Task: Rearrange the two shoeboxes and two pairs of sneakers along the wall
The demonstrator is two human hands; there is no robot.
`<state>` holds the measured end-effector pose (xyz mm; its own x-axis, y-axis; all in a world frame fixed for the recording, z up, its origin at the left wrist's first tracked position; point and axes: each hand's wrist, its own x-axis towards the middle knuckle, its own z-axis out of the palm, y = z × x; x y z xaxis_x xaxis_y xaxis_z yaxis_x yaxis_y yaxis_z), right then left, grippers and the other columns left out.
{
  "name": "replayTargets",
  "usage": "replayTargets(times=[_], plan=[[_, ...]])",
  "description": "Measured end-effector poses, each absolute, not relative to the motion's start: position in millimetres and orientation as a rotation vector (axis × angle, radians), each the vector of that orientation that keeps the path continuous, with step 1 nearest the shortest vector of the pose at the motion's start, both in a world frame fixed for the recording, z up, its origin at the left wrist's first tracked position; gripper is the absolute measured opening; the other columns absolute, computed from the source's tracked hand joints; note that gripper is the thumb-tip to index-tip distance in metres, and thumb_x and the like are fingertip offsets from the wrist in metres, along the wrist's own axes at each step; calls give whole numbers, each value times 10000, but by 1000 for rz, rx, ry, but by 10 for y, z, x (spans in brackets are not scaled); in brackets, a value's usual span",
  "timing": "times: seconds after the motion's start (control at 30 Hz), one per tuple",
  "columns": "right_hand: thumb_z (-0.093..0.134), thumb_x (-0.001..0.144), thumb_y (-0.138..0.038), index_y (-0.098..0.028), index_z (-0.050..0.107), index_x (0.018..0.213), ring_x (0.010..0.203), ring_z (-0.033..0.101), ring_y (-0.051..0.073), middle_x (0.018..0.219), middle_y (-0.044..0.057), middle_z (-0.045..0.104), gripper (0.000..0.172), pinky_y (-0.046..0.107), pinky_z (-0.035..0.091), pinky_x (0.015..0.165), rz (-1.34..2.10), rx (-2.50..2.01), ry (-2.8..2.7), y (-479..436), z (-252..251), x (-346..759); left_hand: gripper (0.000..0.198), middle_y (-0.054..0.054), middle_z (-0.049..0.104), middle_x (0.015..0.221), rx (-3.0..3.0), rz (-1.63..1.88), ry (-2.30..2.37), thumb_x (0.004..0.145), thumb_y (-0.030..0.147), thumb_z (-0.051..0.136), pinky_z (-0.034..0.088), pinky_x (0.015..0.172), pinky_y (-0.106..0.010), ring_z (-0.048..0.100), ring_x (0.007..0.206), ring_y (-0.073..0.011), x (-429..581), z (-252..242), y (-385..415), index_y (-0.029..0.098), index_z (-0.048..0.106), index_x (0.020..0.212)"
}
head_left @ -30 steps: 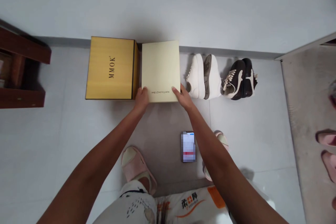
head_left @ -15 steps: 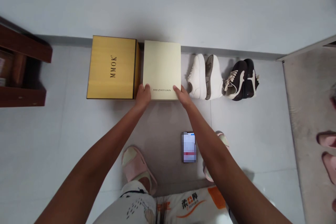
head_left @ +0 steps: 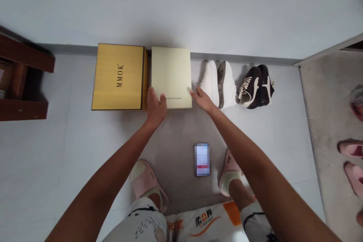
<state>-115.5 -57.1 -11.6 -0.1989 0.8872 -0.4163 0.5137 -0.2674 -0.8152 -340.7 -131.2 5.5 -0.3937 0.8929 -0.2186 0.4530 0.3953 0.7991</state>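
My left hand (head_left: 155, 107) lies flat over the lower left corner of a cream box (head_left: 171, 69) lettered MEIZHIYUAN, hiding the start of the word. My right hand (head_left: 202, 100) has its fingers spread, with the fingertips at the box's lower right edge. Neither hand appears to grip it. The cream box stands on the tile floor by the skirting, just right of a gold box (head_left: 119, 77) marked MMOK, with a narrow dark gap between them.
A white pair of sneakers (head_left: 218, 85) and a dark pair (head_left: 255, 87) stand right of the boxes. A phone (head_left: 202, 159) lies on the floor between my feet. A dark wooden shelf (head_left: 22, 83) is at left; a grey mat (head_left: 331, 140) with pink slippers (head_left: 354, 151) is at right.
My left hand has slid further over the box's lettering. My right hand has spread its fingers and drawn slightly right. The cream box sits about the same, and the view has shifted slightly.
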Motion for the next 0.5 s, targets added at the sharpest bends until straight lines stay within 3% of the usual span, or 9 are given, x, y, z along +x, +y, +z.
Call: replayTargets(times=[0.17, 0.33, 0.5], plan=[[734, 811, -709, -159, 630, 1418, 1441, 503, 402, 1495, 163, 595, 826, 571, 313, 1256, 1344, -1821, -1778, -310, 408, -370, 692, -175, 318, 1687, 1409, 882, 1755, 1008, 512, 470, 193, 1292, -459, 267, 1579, -282, -3099, 492, -1211, 175, 334, 1598], [747, 877, -554, -164, 699, 1326, 1300, 636, 383, 1397, 157, 673, 597, 580, 403, 1191, 1193, -1923, -1824, -390, 961, 468, 671, -204, 458, 1575, 1632, 678, 1526, 944, 388, 544, 322, 1232, -468, 438, 1474, -322, -2695, 748, -949, 129, 417, 1550], [725, 902, -450, -144, 723, 1254, 1215, 696, 337, 1306, 155, 728, 466, 552, 480, 1132, 1158, -1982, -1592, -563, 839, 841, 556, -206, 640, 1329, 1572, 371, 1479, 829, 286, 641, 493, 1071, -486, 627, 1240, -358, -2131, 508, -853, 129, 589, 1360]])
